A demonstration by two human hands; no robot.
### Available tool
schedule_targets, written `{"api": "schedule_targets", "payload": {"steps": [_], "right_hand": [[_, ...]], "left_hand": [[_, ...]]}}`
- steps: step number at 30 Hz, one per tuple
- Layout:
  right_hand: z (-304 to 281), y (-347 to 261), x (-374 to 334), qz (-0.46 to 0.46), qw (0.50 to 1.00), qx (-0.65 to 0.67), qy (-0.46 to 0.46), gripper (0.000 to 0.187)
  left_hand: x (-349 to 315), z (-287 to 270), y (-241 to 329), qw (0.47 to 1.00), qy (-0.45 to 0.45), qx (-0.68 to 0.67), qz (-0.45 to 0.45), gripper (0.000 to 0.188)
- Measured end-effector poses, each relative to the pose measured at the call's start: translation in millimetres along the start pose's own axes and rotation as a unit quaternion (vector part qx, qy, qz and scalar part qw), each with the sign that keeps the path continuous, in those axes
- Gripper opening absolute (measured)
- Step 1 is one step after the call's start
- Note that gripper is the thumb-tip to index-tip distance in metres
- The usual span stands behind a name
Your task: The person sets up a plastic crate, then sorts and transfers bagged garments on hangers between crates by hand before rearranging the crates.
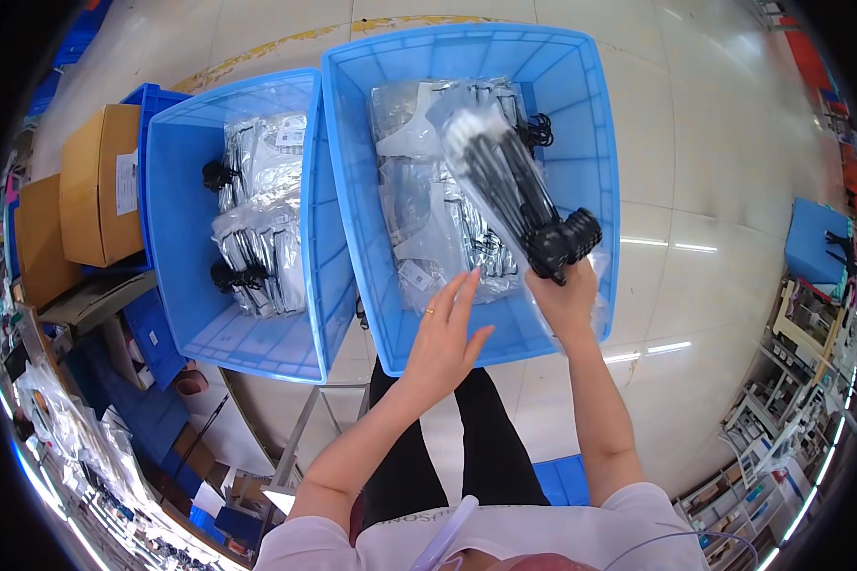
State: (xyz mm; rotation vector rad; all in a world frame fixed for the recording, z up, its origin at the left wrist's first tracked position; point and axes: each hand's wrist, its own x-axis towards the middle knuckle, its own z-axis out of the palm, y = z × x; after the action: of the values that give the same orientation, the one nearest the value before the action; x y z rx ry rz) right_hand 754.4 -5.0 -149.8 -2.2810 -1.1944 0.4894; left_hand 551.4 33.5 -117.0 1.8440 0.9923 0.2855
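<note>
My right hand (569, 297) grips the near end of a bagged bundle of black strips (512, 181), close to its dark, ridged loops. The bundle is tilted over the right half of a large blue crate (356, 205); its pale far end is blurred. Just inside the crate's front wall, my left hand (445, 335) is held with fingers stretched and nothing in them. Beneath both hands, flat clear bags (411, 224) lie in the crate, with white pieces and dark strips showing through. What exactly the bundle is made of, I cannot tell.
A second blue crate (183, 238) stands against the left side, holding similar clear bags (262, 252) with black loops. Cardboard boxes (93, 195) stand farther left. Cluttered shelving (771, 428) lines the right edge, and a metal frame (305, 428) stands by my legs.
</note>
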Motion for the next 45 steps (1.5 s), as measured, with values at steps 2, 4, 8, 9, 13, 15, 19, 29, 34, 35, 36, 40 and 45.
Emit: {"api": "schedule_targets", "payload": {"steps": [2, 4, 8, 9, 13, 15, 19, 29, 34, 35, 36, 40, 45], "right_hand": [[5.0, -4.8, 15.7, 0.070, 0.994, 0.081, -0.030, 0.027], [2.1, -14.1, 38.4, 0.131, 0.964, 0.184, -0.136, 0.028], [24.2, -10.3, 77.0, 0.160, 0.938, 0.278, -0.129, 0.033], [47.9, 21.3, 83.7, 0.159, 0.930, 0.318, -0.096, 0.046], [117.1, 69.6, 136.5, 0.219, 0.939, 0.249, -0.088, 0.091], [159.3, 146.9, 160.2, 0.290, 0.956, 0.007, -0.040, 0.130], [231.2, 170.5, 133.9, 0.249, 0.945, -0.168, -0.127, 0.113], [296.0, 228.3, 100.3, 0.020, 0.899, -0.328, -0.291, 0.085], [259.4, 225.0, 115.7, 0.081, 0.852, -0.402, -0.325, 0.080], [247.7, 230.8, 122.1, 0.070, 0.881, -0.371, -0.285, 0.080], [244.1, 226.3, 124.6, 0.056, 0.908, -0.332, -0.248, 0.080], [263.2, 46.4, 69.1, -0.156, 0.970, -0.105, -0.155, 0.071], [303.7, -150.0, 32.1, -0.312, 0.937, -0.006, -0.153, 0.058]], "left_hand": [[11.3, 10.4, -7.2, 1.000, 0.012, 0.015, -0.006, 0.075], [36.6, 13.8, -8.9, 0.992, 0.096, 0.077, 0.026, 0.074], [97.9, 16.8, -20.7, 0.985, 0.128, 0.116, 0.022, 0.074], [117.4, 30.8, -33.3, 0.986, 0.122, 0.112, 0.007, 0.074], [184.4, 81.5, -119.2, 0.979, 0.110, 0.157, -0.070, 0.073], [212.8, 116.8, -166.2, 0.980, 0.039, 0.156, -0.119, 0.074], [199.6, 143.8, -278.0, 0.923, -0.199, 0.142, -0.297, 0.079], [158.2, 139.2, -312.2, 0.940, -0.189, 0.156, -0.236, 0.079], [98.8, 81.0, -229.9, 0.995, 0.077, -0.051, 0.046, 0.049], [81.8, 41.4, -212.2, 0.986, 0.132, -0.062, 0.085, 0.046], [55.7, -0.3, -208.7, 0.973, 0.185, -0.067, 0.119, 0.044], [-56.8, -117.2, -313.1, 0.916, 0.368, 0.055, -0.151, 0.028], [-158.2, -158.6, -527.0, 0.839, 0.320, 0.231, -0.374, 0.070]]}}
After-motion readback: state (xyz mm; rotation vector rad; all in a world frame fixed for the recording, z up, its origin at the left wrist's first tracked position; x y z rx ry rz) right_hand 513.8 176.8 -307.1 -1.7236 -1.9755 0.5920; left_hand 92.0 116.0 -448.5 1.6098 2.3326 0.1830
